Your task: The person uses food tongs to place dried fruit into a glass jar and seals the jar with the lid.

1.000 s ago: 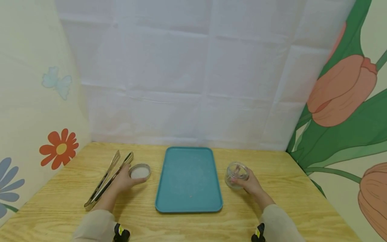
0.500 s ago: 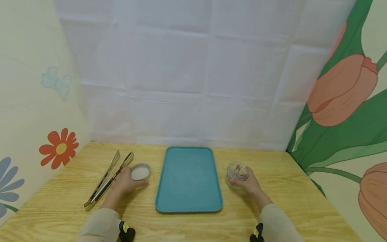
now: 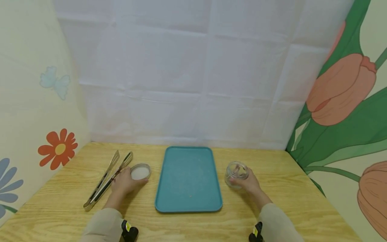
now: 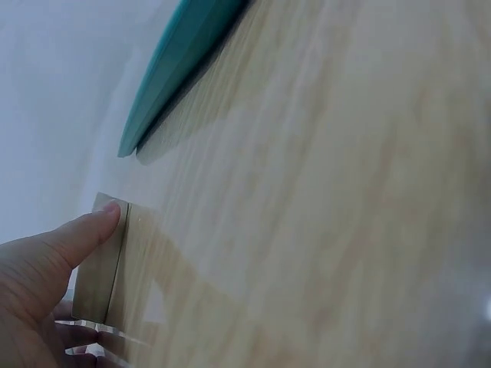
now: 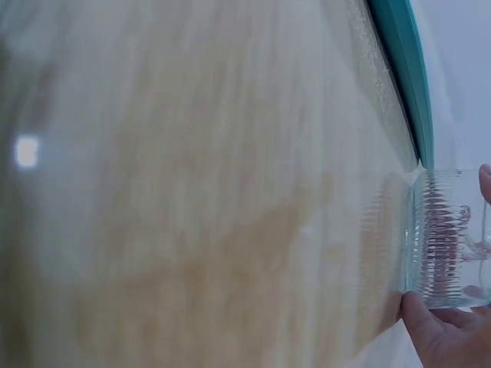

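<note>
On the left of the table, my left hand (image 3: 124,183) grips a round lid (image 3: 140,173), its pale inside facing up. In the left wrist view, the thumb (image 4: 103,218) presses the metallic rim of the lid (image 4: 96,280), with the other fingers partly hidden behind it. To the right of the tray, my right hand (image 3: 250,181) holds an upright clear glass jar (image 3: 232,173) with its mouth uncovered. Ribbed glass near the base of the jar (image 5: 441,245) shows in the right wrist view, fingers at its side and bottom edge.
Between the hands lies a blue-green rectangular tray (image 3: 188,181). A pair of metal tongs (image 3: 104,186) with dark handles lies spread just left of my left hand. White cloth (image 3: 187,84) closes off the back of the wooden table (image 3: 193,227).
My left hand has shifted slightly to the right around the lid, its thumb now along the lid's near side. The right hand and the jar have stayed in place.
</note>
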Action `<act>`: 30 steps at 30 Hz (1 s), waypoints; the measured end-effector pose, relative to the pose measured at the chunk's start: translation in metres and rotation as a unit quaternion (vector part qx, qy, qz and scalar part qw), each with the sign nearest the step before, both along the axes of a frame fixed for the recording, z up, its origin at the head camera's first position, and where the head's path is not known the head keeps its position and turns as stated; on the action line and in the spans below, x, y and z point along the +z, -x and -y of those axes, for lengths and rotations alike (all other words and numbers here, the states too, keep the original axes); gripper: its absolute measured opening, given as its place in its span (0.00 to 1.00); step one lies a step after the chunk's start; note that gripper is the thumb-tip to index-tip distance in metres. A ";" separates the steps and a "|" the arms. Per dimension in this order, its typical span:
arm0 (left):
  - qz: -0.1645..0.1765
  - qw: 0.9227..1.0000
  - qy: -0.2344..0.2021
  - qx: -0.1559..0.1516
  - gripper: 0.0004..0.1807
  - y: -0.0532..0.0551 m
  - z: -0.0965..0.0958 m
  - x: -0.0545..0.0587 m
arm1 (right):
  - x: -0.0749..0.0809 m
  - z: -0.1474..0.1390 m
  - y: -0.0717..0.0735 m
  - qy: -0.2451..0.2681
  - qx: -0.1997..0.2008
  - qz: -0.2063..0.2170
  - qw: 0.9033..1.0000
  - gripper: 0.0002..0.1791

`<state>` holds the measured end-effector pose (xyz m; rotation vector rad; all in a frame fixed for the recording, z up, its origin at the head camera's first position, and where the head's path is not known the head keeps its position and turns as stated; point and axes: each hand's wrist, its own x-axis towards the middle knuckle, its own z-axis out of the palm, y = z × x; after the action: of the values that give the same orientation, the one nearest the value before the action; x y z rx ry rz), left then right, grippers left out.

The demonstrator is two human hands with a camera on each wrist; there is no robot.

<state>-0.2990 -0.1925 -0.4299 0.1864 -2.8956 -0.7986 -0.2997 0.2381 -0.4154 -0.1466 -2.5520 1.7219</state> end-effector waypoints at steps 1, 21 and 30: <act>-0.001 1.000 -0.001 0.000 0.50 0.000 0.000 0.000 | 0.000 0.000 0.000 0.000 0.000 -0.001 1.000 0.47; 0.000 0.994 -0.105 0.011 0.55 -0.001 0.006 0.010 | 0.005 0.005 0.000 0.039 0.007 -0.041 0.998 0.43; -0.027 0.987 -0.156 0.006 0.52 -0.003 -0.002 0.021 | 0.016 0.007 -0.001 0.047 0.001 -0.021 0.999 0.44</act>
<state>-0.2961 -0.1906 -0.4084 0.2103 -2.6999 -1.2327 -0.2989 0.2310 -0.3991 -0.1115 -2.4425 1.8269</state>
